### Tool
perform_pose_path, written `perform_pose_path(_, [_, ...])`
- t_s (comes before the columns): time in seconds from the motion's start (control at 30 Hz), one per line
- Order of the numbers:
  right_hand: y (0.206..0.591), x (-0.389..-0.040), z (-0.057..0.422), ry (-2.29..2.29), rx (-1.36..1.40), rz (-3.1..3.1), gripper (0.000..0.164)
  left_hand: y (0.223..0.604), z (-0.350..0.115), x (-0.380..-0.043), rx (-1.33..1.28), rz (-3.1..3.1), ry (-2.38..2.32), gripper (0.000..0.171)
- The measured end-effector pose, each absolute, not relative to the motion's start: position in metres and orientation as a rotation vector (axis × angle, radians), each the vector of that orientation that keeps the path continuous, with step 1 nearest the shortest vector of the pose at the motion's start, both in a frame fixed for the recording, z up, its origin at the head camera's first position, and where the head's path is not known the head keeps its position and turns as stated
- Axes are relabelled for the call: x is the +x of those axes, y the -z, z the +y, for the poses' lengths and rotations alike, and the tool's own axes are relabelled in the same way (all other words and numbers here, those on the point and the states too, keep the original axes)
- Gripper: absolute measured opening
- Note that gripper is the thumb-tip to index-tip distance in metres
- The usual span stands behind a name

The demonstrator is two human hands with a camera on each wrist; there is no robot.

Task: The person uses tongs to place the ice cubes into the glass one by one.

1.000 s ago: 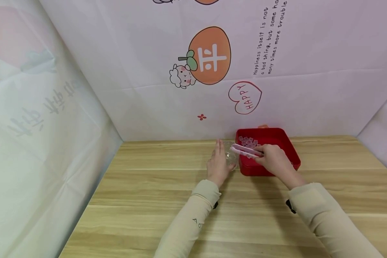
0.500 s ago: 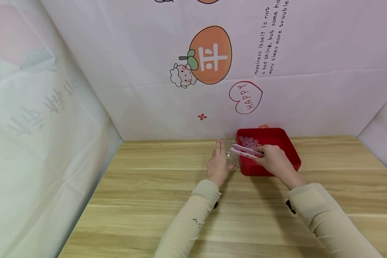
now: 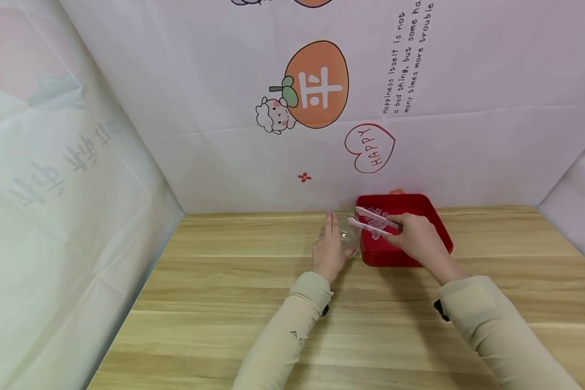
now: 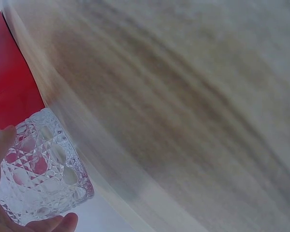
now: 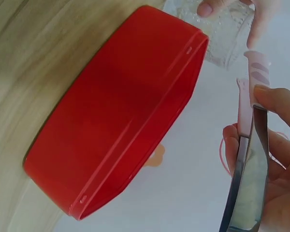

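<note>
In the head view my left hand [image 3: 327,253] grips a clear glass [image 3: 349,237], thumb and fingers on opposite sides of it. The left wrist view shows the cut diamond pattern of the glass [image 4: 43,164]. My right hand [image 3: 417,236] holds metal tongs with pale pink ends [image 3: 364,225], thumb on one arm and fingers on the other. The tong tips are spread apart, one near the glass rim and one over the corner of a red box [image 3: 387,259]. Small clear pinkish pieces [image 3: 376,235] lie in the box, partly hidden by the tongs.
The red box stands against the back wall sheet [image 3: 234,162], right beside the glass. An orange shape [image 3: 397,191] shows behind its far rim. The wooden table [image 3: 214,303] stretches toward the front and both sides.
The tongs' tips were close together near the glass; now they are spread, the upper one swung back over the box. My left hand and the glass stay in place.
</note>
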State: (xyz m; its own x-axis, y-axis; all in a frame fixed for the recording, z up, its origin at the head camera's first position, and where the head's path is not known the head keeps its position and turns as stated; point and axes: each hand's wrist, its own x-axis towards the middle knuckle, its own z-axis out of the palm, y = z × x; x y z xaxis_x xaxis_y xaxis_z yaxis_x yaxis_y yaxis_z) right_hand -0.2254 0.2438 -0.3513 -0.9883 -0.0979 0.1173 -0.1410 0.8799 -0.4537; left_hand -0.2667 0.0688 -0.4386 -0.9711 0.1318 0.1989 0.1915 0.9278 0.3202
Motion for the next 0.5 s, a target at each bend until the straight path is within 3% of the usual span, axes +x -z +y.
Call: perform_pose_path(0.5, [0.354,-0.234,0.271,-0.687,0.089,-2.847,0.048,0.439,0.069,-0.268,-0.247,-2.904,0.509,0.101])
